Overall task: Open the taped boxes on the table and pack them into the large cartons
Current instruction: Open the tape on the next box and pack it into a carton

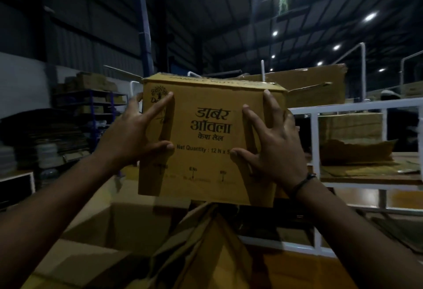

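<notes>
Left hand (135, 135): fingers (160, 105) splayed straight, pressed on left edge of box (206, 167). Box centre frame, held aloft above open large carton (109, 227) at lower left. Stiff corrugated board, probably weighty, smooth faces: clamp opposite edges, support base. Right hand (272, 151): splayed, pressing likewise.

The box (206, 133) hangs between left hand (135, 137) and right hand (274, 149), above the carton (109, 227). Shelves (91, 103) stand left, the counter (370, 180) right.

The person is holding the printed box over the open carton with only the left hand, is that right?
Not quite: in the head view the left hand and the right hand both hold the printed box over the open carton.
</notes>
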Available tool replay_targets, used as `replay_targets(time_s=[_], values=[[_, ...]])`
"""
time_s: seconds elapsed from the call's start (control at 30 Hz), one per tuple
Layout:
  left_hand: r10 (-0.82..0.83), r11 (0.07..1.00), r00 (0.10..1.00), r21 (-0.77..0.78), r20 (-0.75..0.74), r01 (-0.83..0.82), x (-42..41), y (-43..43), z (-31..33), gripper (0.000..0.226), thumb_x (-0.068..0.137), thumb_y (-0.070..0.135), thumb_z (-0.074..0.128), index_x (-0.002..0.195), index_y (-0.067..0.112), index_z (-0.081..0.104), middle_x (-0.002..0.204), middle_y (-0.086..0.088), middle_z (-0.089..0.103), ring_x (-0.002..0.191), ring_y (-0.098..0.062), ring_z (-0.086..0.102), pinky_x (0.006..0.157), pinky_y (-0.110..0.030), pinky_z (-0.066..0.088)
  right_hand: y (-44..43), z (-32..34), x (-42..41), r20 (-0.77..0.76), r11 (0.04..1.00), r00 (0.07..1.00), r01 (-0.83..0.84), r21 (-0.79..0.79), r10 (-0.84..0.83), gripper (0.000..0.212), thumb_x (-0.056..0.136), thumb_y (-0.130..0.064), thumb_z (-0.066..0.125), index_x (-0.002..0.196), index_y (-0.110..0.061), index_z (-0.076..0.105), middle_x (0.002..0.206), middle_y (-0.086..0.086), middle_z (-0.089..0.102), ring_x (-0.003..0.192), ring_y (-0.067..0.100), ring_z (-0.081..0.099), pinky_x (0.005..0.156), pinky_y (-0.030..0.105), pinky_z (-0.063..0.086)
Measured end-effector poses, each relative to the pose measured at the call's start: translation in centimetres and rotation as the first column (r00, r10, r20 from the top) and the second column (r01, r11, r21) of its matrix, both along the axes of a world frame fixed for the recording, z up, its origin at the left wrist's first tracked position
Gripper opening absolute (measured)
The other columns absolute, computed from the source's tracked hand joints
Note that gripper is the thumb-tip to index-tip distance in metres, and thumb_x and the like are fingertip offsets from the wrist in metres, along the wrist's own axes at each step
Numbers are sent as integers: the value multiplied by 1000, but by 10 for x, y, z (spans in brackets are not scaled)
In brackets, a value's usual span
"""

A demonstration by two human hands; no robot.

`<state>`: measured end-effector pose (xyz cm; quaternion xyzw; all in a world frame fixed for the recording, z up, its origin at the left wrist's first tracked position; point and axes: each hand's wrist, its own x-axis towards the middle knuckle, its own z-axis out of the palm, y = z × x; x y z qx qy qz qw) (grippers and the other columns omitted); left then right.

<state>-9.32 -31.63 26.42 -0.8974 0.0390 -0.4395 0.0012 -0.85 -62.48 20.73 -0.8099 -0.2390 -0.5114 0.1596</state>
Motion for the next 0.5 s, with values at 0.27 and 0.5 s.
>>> replay_targets(time_s=[0.27,0.5], values=[[48,994,995,-93,-92,-56,-24,111,-21,117,71,55,84,152,67,1,167,-8,6,144,-45,33,98,-66,49,118,-9,-2,-39,997,997,-72,8,72,89,77,-69,67,153,-36,35,168,3,5,139,52,28,97,67,45],[103,984,982,-127,-161,-124,-27,175,-48,117,68,63,81,150,69,-2,168,-6,6,145,-44,33,98,-64,49,182,-23,6,-130,989,983,-138,-57,130,90,78,-65,71,154,-35,34,168,3,4,139,49,27,103,66,42]])
